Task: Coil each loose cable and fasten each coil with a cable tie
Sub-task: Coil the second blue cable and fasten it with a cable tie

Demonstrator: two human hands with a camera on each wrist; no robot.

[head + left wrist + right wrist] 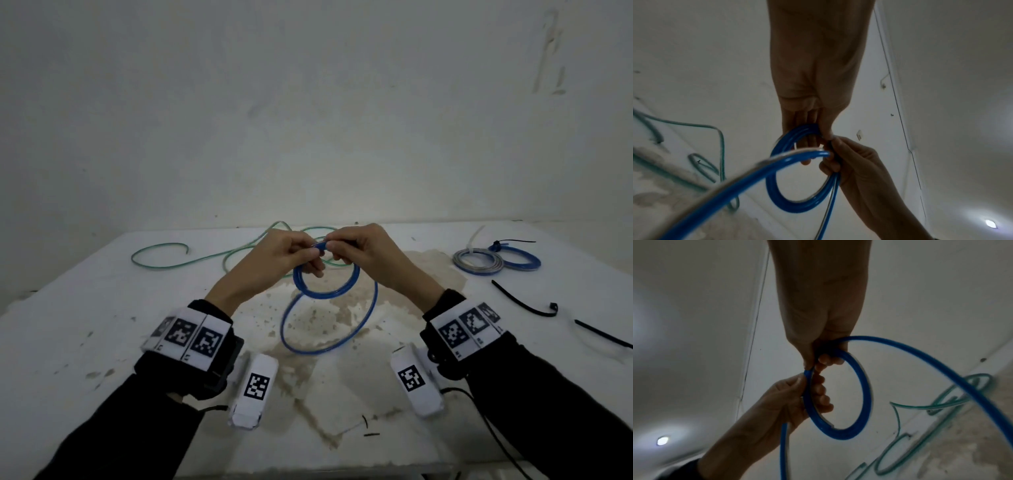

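Note:
A blue cable [324, 294] hangs between both hands above the middle of the table [102, 308]. Several turns form a small coil [777, 196], and one wider loose loop [363, 318] droops below it. My left hand [310, 255] grips the coil's top with fingers through the ring [813, 134]. My right hand [334, 245] pinches the cable right beside it [824, 360]. A loose green cable [161, 264] sprawls over the back left of the table.
At the back right lie a grey coil [478, 262] and a blue coil [522, 260] fastened with a black tie. Two loose black cable ties [524, 304] [603, 337] lie at the right. A wall stands close behind the stained table.

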